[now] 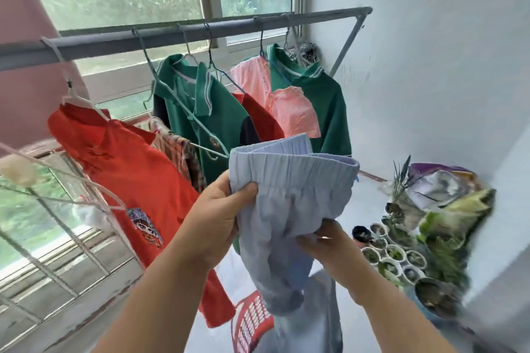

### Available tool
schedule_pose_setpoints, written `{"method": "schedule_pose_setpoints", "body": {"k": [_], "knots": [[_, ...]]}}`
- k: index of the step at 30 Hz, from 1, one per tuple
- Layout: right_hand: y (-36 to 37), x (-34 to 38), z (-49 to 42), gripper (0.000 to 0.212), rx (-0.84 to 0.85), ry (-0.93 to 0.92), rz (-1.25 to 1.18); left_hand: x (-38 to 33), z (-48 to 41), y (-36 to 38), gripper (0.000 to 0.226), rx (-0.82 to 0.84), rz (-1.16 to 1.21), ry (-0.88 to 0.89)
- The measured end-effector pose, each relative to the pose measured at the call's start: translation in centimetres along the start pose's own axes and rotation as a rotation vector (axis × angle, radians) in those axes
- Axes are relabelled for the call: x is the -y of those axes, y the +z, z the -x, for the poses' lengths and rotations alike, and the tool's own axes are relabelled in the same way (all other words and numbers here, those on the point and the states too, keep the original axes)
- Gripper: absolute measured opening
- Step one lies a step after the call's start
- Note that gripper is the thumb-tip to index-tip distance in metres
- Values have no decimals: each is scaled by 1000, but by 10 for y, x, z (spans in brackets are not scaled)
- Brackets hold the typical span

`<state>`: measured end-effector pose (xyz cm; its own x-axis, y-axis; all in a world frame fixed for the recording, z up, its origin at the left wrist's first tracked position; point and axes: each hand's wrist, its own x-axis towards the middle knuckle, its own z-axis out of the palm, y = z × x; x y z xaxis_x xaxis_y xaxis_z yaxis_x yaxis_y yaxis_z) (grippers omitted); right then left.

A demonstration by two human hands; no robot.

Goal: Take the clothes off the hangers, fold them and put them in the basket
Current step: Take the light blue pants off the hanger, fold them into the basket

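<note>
At the centre of the view, pale blue pants (pixel 289 195) are held up in the air by both hands, elastic waistband on top. The left hand (pixel 220 215) grips the waistband's corner at 9 o'clock of the pants, thumb over the front and fingers curled behind. The right hand (pixel 324 241) holds a bunch of cloth lower down, at about 5 o'clock, fingers curled into it. The legs droop toward 6 o'clock, in front of a red basket (pixel 252 321) on the floor. At 9 o'clock of the pants a red shirt (pixel 129 166) hangs on a white hanger (pixel 75 99). At 11 o'clock is a green shirt (pixel 218 117), at 12 a pink top (pixel 289 112), and at 1 a second green shirt (pixel 329 106). All of them hang from a grey rail (pixel 114 40). At 3 o'clock blurred potted plants (pixel 398 255) stand along the wall (pixel 430 66).
</note>
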<state>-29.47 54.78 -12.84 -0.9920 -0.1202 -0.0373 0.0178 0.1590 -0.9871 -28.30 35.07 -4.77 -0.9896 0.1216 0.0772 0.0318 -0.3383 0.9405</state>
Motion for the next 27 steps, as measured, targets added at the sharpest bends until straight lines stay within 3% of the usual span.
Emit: {"method": "schedule_pose_setpoints", "body": {"k": [2, 4, 6, 8, 11, 12, 16, 19, 22, 27], "knots": [[-15, 8, 1, 46, -77, 43, -101, -3, -3, 4, 42, 15, -28, 1], [-28, 14, -3, 98, -123, 80, -55, -4, -4, 5, 43, 28, -62, -16], [-36, 28, -6, 118, -110, -3, -60, -5, -5, 5, 44, 53, -55, -23], [-40, 37, -11, 103, 19, -87, -131, -8, -6, 3, 44, 110, -44, -27], [-31, 52, -12, 46, 169, -169, -258, -21, -9, -9, 46, 235, -47, -61], [-28, 55, -11, 37, 197, -159, -277, -23, -10, -12, 47, 271, -54, -68], [-11, 65, -16, 53, 253, -103, -284, -35, -17, -29, 54, 296, -1, -43], [1, 76, -19, 34, 154, -98, -362, -39, -24, -44, 48, 193, -19, -39], [19, 91, -20, 36, 38, -122, -323, -40, -27, -59, 46, 127, -46, -51], [48, 103, -27, 30, -109, -162, -212, -38, -29, -67, 65, 19, -238, 22]]}}
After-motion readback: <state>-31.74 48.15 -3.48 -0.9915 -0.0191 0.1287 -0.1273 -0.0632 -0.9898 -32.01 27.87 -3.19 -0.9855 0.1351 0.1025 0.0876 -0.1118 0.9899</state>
